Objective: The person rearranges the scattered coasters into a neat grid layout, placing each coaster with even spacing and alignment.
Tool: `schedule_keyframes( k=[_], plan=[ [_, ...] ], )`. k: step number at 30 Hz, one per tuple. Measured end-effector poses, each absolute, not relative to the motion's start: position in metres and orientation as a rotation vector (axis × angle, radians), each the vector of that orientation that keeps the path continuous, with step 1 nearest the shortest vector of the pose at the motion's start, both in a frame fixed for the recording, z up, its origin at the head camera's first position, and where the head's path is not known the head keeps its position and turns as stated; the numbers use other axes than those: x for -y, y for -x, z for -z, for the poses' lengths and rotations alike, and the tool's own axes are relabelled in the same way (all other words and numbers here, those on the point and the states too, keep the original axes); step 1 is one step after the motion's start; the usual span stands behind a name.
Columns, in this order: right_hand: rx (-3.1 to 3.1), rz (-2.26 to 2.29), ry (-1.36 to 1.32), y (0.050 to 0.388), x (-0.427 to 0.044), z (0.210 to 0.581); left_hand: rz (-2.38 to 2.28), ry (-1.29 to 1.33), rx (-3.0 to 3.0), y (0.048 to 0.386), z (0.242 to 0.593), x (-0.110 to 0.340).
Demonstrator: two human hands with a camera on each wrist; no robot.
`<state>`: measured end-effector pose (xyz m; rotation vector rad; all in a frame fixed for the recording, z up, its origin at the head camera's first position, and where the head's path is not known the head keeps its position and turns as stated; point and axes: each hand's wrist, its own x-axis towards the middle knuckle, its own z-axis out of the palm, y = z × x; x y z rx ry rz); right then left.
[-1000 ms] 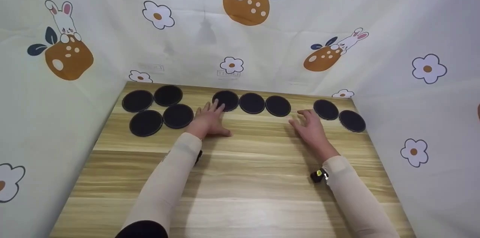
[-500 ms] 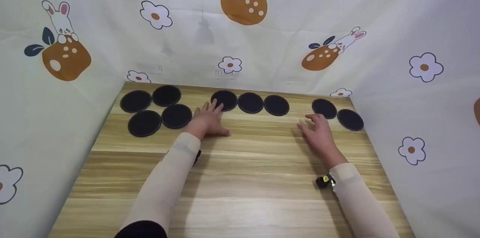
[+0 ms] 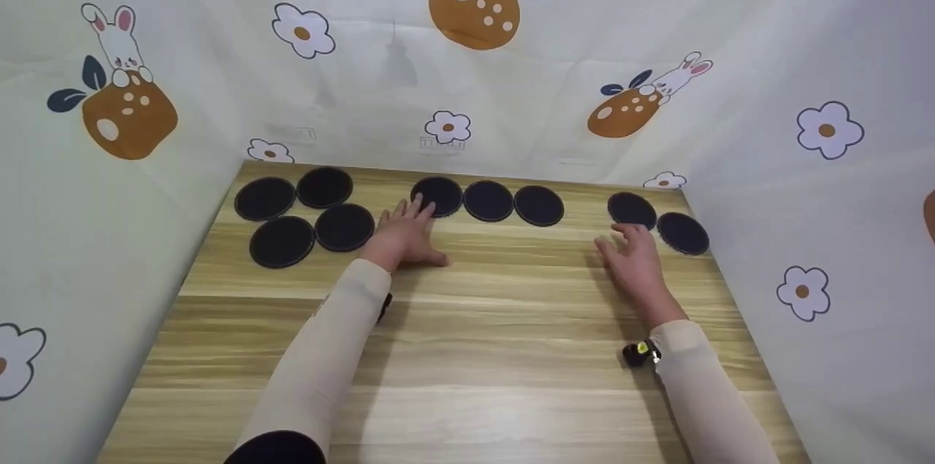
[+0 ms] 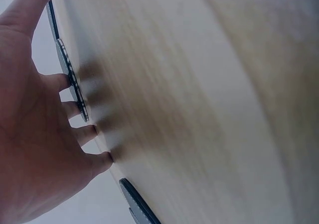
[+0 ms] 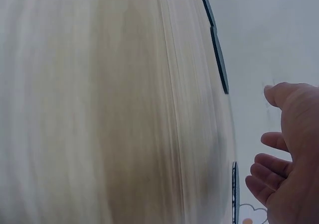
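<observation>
Several flat round black coasters lie on the wooden table. My left hand (image 3: 403, 236) is spread over the table, its fingertips touching the near-left edge of a coaster (image 3: 437, 196), the leftmost of three in a row. Another coaster (image 3: 345, 227) lies just left of that hand. In the left wrist view, the fingers (image 4: 82, 134) reach down to the coaster's edge and the wood. My right hand (image 3: 634, 267) hovers with loosely bent fingers, holding nothing, just in front of a coaster (image 3: 632, 210) at the right. The right wrist view has this hand (image 5: 299, 154) raised off the surface.
Four-cornered cluster coasters stand at the far left, among them one coaster (image 3: 264, 199) near the edge. A second right-hand coaster (image 3: 684, 233) lies by the right wall. Patterned cloth walls (image 3: 365, 99) enclose the table (image 3: 467, 354) at the back and both sides.
My right hand has moved to the right, from beside the row's end to in front of the right pair of coasters. My left hand has stayed in place.
</observation>
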<state>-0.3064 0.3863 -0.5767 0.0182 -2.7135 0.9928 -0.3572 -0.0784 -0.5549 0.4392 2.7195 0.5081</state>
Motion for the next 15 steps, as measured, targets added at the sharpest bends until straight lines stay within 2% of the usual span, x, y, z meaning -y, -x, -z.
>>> schedule_keyframes(
  k=[15],
  plan=[
    [2.745,-0.657,0.490,0.317,-0.466,0.568,-0.486,-0.445,-2.740,0.357,0.556,0.078]
  ],
)
